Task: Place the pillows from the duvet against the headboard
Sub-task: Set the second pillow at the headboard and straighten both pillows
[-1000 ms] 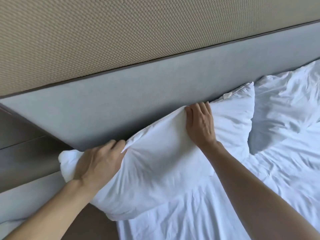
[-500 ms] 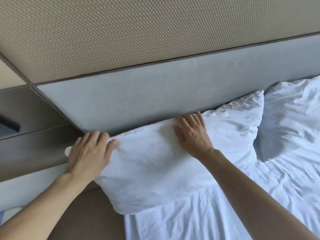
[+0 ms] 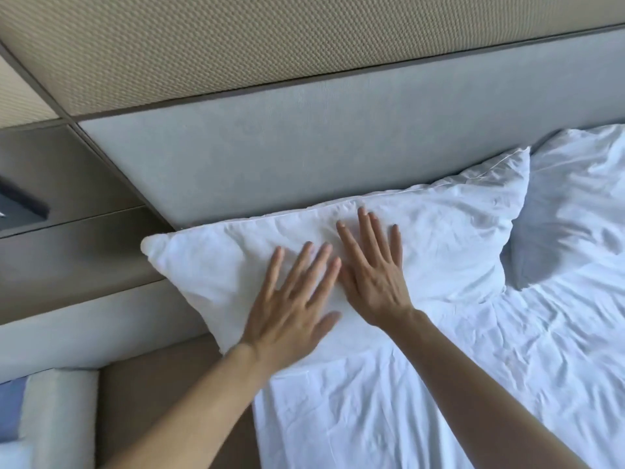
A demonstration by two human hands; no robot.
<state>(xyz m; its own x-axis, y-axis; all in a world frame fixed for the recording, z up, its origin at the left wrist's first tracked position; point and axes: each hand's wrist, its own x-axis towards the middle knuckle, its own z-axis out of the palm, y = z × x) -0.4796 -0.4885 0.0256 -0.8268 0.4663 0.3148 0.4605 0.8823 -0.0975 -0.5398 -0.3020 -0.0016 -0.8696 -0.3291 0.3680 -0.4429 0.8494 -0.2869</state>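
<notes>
A white pillow [image 3: 449,238] lies at the left end of the bed, its long back edge against the grey padded headboard [image 3: 304,143]. My left hand [image 3: 294,306] and my right hand [image 3: 372,269] rest flat on its middle, side by side, fingers spread, holding nothing. A second white pillow [image 3: 575,204] leans on the headboard to the right, its corner next to the first one. The wrinkled white duvet [image 3: 439,384] covers the bed in front of both pillows.
A beige textured wall panel [image 3: 236,45] rises above the headboard. Left of the bed are brown wall panels [image 3: 67,170], a dark object [image 3: 20,204] at the frame edge, and a pale ledge [image 3: 61,411] at the lower left. The first pillow's left corner overhangs the bed edge.
Both hands let go of the pillow's top edge and moved to its middle, now lying flat and spread. The pillow settled lower and flatter against the headboard.
</notes>
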